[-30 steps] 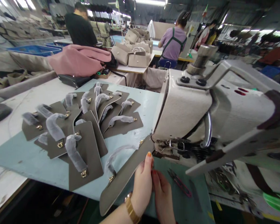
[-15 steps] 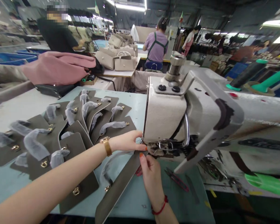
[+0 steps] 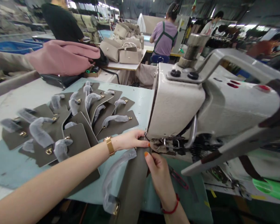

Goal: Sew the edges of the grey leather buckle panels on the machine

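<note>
Nearby, stacked flaps (image 3: pixel 79 124), snips (image 3: pixel 177 179), sewing machine (image 3: pixel 196 105)

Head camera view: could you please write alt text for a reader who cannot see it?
Both hands, left hand and right hand, hold a taupe leather flap at the sewing machine needle. Similar flaps lie piled on the blue table.

Both forearms are bare, with no sleeves in view. The left hand (image 3: pixel 128 141) carries a gold-coloured wristwatch (image 3: pixel 110 145) with a flat, ribbed metal band, sitting at 9 o'clock from the knuckles. The right hand (image 3: pixel 160 174) wears a thin red cord bracelet (image 3: pixel 170 209) around the wrist, at 5 o'clock from the fingers. The fingernails (image 3: pixel 146 153) that show on both hands are painted orange. No rings or gloves appear on either hand.
</note>
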`<control>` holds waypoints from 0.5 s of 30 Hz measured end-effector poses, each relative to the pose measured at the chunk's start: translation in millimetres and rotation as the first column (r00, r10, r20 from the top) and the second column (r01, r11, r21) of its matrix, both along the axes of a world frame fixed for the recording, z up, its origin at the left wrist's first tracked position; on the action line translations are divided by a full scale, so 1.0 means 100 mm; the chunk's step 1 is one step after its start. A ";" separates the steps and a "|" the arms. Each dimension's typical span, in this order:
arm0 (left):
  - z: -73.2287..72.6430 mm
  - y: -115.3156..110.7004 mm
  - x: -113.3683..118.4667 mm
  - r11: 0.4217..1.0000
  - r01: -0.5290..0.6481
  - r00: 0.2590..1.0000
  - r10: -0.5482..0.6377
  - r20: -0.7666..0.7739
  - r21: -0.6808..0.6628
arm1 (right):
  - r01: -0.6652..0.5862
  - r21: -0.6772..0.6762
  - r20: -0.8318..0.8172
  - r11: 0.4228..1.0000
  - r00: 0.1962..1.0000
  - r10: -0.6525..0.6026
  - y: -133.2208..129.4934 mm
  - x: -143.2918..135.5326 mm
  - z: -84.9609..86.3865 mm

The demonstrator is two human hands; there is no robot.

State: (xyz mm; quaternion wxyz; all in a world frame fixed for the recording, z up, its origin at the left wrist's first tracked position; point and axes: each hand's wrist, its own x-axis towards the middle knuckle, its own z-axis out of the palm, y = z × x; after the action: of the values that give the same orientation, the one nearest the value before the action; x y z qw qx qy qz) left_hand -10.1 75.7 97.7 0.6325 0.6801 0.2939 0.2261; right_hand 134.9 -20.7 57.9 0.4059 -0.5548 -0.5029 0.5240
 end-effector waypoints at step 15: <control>-0.32 -0.09 -0.28 0.954 -0.301 0.935 0.291 -0.201 -0.018 | -0.110 -0.033 0.082 0.993 0.990 0.112 -0.21 0.21 0.01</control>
State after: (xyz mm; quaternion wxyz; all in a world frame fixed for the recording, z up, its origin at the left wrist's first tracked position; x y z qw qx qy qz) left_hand -38.6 66.9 65.9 0.5755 0.6315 0.4591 0.2433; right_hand 155.8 -41.3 58.5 0.3468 -0.5532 -0.5421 0.5291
